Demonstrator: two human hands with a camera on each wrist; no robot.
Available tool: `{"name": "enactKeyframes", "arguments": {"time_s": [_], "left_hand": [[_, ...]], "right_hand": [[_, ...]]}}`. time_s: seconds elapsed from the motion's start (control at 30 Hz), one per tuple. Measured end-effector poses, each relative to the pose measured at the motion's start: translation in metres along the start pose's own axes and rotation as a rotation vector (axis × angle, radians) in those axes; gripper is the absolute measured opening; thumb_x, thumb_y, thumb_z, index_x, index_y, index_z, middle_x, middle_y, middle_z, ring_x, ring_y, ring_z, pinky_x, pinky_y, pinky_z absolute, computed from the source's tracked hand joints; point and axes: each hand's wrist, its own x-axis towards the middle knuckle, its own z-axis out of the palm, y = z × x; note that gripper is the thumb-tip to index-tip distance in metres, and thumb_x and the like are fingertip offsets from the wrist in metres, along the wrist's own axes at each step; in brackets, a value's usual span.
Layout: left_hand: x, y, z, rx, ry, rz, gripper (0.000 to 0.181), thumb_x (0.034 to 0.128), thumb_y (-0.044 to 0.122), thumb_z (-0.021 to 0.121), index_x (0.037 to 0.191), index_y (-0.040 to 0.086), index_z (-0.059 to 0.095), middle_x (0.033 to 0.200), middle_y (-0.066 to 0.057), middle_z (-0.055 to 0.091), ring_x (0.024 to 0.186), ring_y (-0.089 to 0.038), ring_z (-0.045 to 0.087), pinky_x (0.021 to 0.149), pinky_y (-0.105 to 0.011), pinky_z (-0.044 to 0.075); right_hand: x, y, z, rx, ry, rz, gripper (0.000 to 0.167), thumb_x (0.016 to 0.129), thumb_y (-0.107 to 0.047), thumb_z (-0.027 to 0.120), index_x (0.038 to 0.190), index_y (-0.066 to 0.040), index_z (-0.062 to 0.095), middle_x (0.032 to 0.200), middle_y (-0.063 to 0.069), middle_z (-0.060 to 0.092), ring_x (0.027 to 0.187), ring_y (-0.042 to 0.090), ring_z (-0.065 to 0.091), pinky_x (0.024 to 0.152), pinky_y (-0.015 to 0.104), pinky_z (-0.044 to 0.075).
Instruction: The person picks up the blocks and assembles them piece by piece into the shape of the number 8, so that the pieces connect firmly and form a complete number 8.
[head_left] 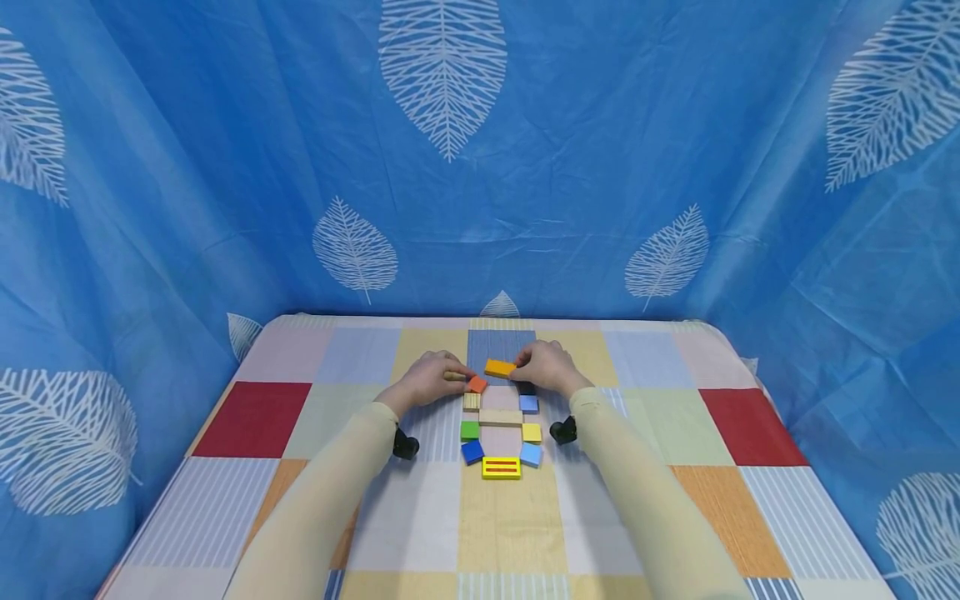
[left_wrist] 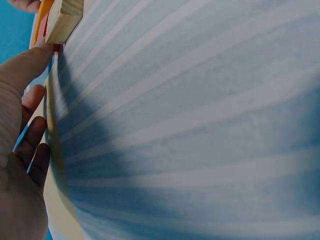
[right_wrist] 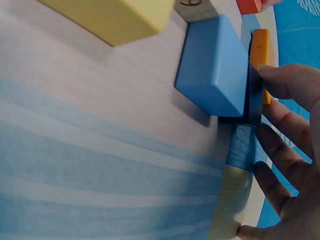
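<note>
My left hand point(head_left: 430, 382) pinches a red-orange block point(head_left: 477, 384) at the upper left of a ring of blocks. In the left wrist view a striped wooden block point(left_wrist: 66, 20) partly hides it. With thumb and index finger my right hand point(head_left: 551, 368) pinches one end of an orange block point(head_left: 498, 367) at the ring's far end. A black block point(right_wrist: 255, 95) lies just under the right fingers, beside a light blue block point(right_wrist: 212, 67). Both hands' remaining fingers are loosely bent.
A pale wooden plank point(head_left: 500, 417) spans the ring's middle. Nearer me lie a green block point(head_left: 469, 431), a yellow block point(head_left: 532, 432), a dark blue block point(head_left: 472, 452), another light blue block point(head_left: 531, 455) and a red-striped yellow block point(head_left: 501, 475). Blue curtains point(head_left: 525, 208) surround the patchwork-covered table point(head_left: 405, 533).
</note>
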Motion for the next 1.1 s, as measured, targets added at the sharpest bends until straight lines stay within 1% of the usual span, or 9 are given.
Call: {"name": "enactKeyframes", "arguments": {"time_s": [0.13,0.3,0.57,0.77,1.1], "left_hand": [[0.0010,-0.0012,0.0004,-0.001,0.000,0.009,0.031,0.0985,0.034,0.070,0.129,0.026,0.073,0.127,-0.001,0.061,0.118,-0.025,0.049,0.102,-0.044,0.039],[0.0029,-0.0019,0.0010,0.008,0.005,0.022,0.029,0.0983,0.033,0.070,0.126,0.026,0.075,0.127,-0.002,0.061,0.118,-0.025,0.050,0.102,-0.045,0.039],[0.0021,-0.0009,0.0011,0.003,0.017,0.030,0.027,0.0975,0.031,0.071,0.123,0.025,0.076,0.125,-0.003,0.062,0.116,-0.025,0.051,0.101,-0.044,0.040],[0.0012,-0.0007,0.0009,0.004,0.024,0.034,0.027,0.0973,0.030,0.072,0.123,0.024,0.077,0.125,-0.003,0.063,0.117,-0.025,0.052,0.101,-0.044,0.041],[0.0012,-0.0017,0.0024,-0.006,0.009,0.008,0.029,0.0974,0.034,0.071,0.125,0.027,0.075,0.127,-0.002,0.061,0.118,-0.025,0.049,0.103,-0.044,0.038]], "right_hand": [[-0.0016,-0.0018,-0.0037,0.041,-0.026,0.006,0.024,0.087,-0.032,0.082,0.103,-0.015,0.077,0.099,0.000,0.068,0.102,0.026,0.050,0.094,0.046,0.043],[-0.0033,-0.0023,-0.0057,0.039,-0.033,-0.019,0.024,0.089,-0.030,0.080,0.107,-0.015,0.076,0.102,0.000,0.068,0.105,0.026,0.050,0.098,0.048,0.041],[-0.0026,-0.0020,-0.0063,0.040,-0.051,-0.030,0.019,0.089,-0.030,0.079,0.103,-0.018,0.076,0.102,-0.001,0.069,0.106,0.027,0.048,0.098,0.050,0.039],[-0.0021,-0.0024,-0.0058,0.047,-0.056,-0.021,0.018,0.091,-0.030,0.077,0.105,-0.019,0.076,0.106,0.000,0.069,0.110,0.028,0.047,0.100,0.052,0.037],[-0.0011,-0.0001,-0.0046,0.044,-0.066,-0.020,0.016,0.091,-0.030,0.077,0.105,-0.021,0.076,0.106,0.000,0.068,0.110,0.028,0.046,0.099,0.051,0.037]]}}
